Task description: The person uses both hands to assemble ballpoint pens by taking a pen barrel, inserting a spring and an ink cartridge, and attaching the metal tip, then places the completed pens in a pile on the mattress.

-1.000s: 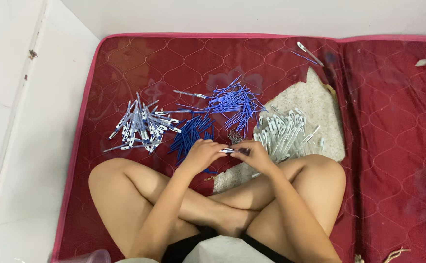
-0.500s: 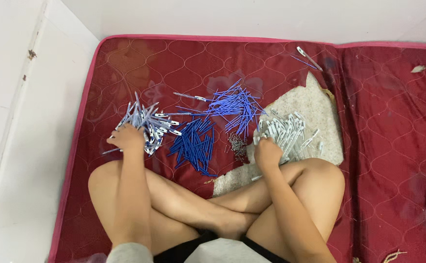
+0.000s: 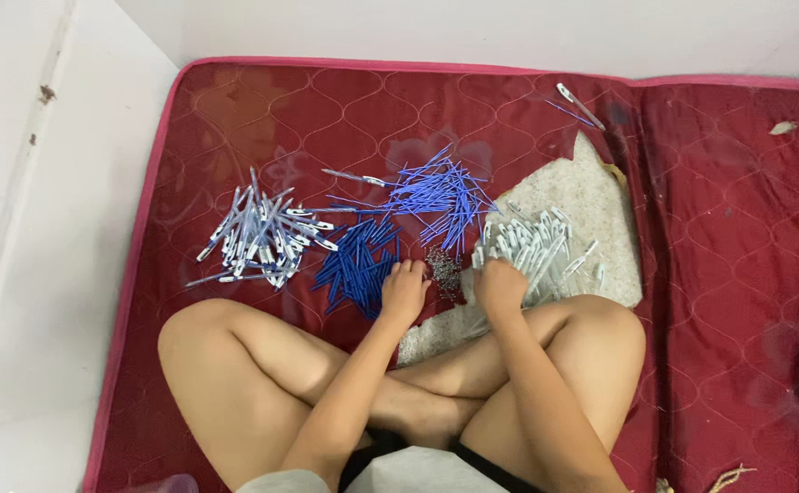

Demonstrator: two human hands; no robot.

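Viewpoint: head camera looking down at a person seated cross-legged on a red quilted mat [image 3: 710,274], both forearms reaching toward the centre of the frame.

Left hand [image 3: 404,292]: centre of frame, just left of middle. Palm down, fingers curled loosely, fingertips resting at the right edge of the dark blue pile [image 3: 358,265]. Whether a piece is pinched under the fingers cannot be told; nothing shows lifted clear of the mat.

Right hand [image 3: 500,285]: centre of frame, just right of the left hand. Palm down, fingers bent onto the near edge of the clear barrel pile [image 3: 536,245]. Fingertips are hidden among the barrels; whether one is grasped cannot be told.

Dark blue pile: short dark blue pen parts, heaped on the mat left of centre.

Clear barrel pile: transparent pen barrels lying on a pale cloth [image 3: 591,196], right of centre.

Small dark heap [image 3: 443,271]: tiny dark grey parts, between the two hands, just beyond the fingertips.

Blue refill pile [image 3: 445,194]: thin blue rods, fanned out above the hands, upper centre.

Assembled pen pile [image 3: 262,237]: clear-and-blue pens, left of centre, well apart from both hands.

Loose pen [image 3: 579,105]: single pen with one thin blue rod beside it, upper right of centre near the mat edge.

Floor [image 3: 43,228]: pale surface along the left of the frame.
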